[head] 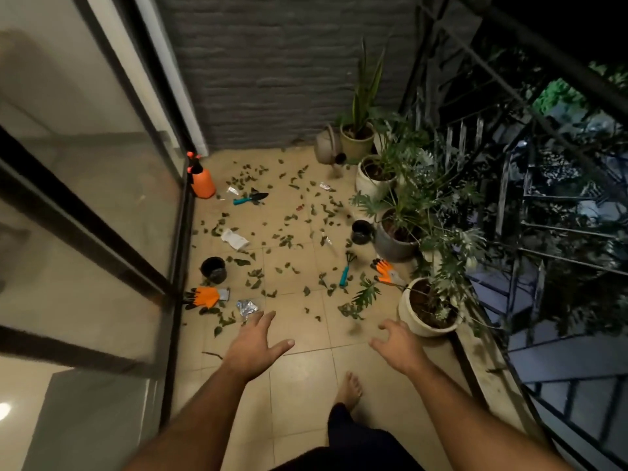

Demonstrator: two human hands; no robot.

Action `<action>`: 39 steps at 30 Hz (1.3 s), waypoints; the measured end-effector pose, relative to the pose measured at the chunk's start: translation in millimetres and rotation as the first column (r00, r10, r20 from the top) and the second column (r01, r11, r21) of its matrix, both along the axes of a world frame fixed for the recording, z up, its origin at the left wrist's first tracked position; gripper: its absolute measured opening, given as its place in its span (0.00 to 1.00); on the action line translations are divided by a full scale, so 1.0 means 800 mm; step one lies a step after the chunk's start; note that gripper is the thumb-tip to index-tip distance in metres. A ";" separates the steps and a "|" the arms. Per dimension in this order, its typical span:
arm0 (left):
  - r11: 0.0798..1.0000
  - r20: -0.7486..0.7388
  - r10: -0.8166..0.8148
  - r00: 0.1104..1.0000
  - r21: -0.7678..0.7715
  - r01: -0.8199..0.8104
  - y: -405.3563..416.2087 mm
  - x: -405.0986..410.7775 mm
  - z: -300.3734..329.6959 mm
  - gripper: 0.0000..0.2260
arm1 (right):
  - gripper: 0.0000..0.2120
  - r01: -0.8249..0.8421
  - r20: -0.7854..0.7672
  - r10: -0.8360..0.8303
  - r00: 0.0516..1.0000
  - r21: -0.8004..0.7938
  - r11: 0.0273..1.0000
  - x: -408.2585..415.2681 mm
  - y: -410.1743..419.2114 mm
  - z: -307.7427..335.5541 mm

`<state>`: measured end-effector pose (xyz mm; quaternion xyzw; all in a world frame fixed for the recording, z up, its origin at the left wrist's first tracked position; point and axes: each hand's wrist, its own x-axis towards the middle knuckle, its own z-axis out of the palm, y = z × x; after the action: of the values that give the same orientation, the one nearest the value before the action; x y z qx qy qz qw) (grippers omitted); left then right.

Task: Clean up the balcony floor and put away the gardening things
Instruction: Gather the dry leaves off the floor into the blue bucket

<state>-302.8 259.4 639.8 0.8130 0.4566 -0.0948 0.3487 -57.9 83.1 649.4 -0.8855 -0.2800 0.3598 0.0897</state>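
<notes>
Green leaves [289,239] lie scattered over the beige tiled floor [299,385]. Among them are a teal-handled trowel [250,198], a teal hand rake [345,272], an orange glove [205,296] by the door, another orange glove [386,270] near the pots, two small black pots [213,269] [361,231], an orange spray bottle [201,178], a silver packet [247,306] and a white packet [233,239]. My left hand [253,348] and my right hand [397,345] both hover above the floor, fingers spread, holding nothing.
A glass sliding door [102,205] runs along the left. Potted plants [424,307] line the right side under a black railing [530,232]. A watering can [328,146] stands by the grey brick wall. My bare foot [350,389] is on the tiles.
</notes>
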 end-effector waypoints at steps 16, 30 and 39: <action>0.996 0.025 -0.019 1.000 -0.091 0.021 0.106 0.181 -0.034 0.37 | 0.21 0.035 -0.122 -0.034 0.992 0.004 0.999 0.128 0.126 -0.042; 0.986 -0.044 0.039 0.998 -0.158 -0.045 0.142 0.278 -0.094 0.36 | 0.16 0.173 -0.234 -0.141 0.962 0.125 0.977 0.215 0.208 -0.127; 0.972 -0.075 0.116 0.990 -0.196 -0.129 0.126 0.357 -0.249 0.33 | 0.11 0.180 -0.234 -0.143 0.962 0.147 0.973 0.319 0.266 -0.285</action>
<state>-16.9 360.2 440.4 0.7404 0.5050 -0.1443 0.4195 197.2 296.3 421.5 -0.8489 -0.2241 0.4234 0.2233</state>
